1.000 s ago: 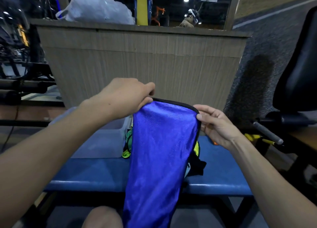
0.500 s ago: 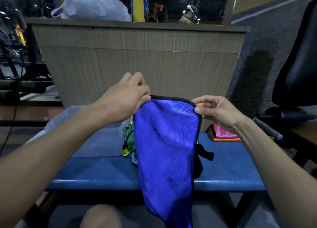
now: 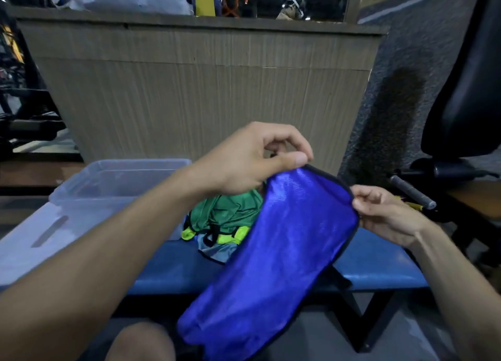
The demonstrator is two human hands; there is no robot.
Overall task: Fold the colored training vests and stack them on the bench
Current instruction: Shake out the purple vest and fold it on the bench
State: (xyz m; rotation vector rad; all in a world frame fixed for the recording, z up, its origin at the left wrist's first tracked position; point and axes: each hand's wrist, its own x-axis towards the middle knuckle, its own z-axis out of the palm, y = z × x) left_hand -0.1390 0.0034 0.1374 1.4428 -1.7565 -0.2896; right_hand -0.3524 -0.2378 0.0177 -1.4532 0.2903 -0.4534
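From the head camera, a blue vest [image 3: 273,255] with black trim hangs in the air between the person's two hands, above the front edge of the blue padded counter [image 3: 379,268]. The left hand [image 3: 252,160] pinches the vest's top edge at its upper left end, thumb on the near side and curled fingers behind. The right hand [image 3: 385,214] pinches the black-trimmed edge on the right side, thumb on the near face. The held top edge slopes down toward the right hand, and the cloth trails down and to the left, its lower end hanging in front of the counter near a bare knee [image 3: 141,341].

On the counter behind the vest lies a loose heap of vests [image 3: 225,222], green on top with neon yellow and pale blue beneath. Just left of the heap, touching it, stands a clear plastic bin [image 3: 89,198]. Behind the counter rises a wood-grain partition [image 3: 203,89]. At the right stands a black padded gym machine [image 3: 466,95] with a grip bar [image 3: 412,192].
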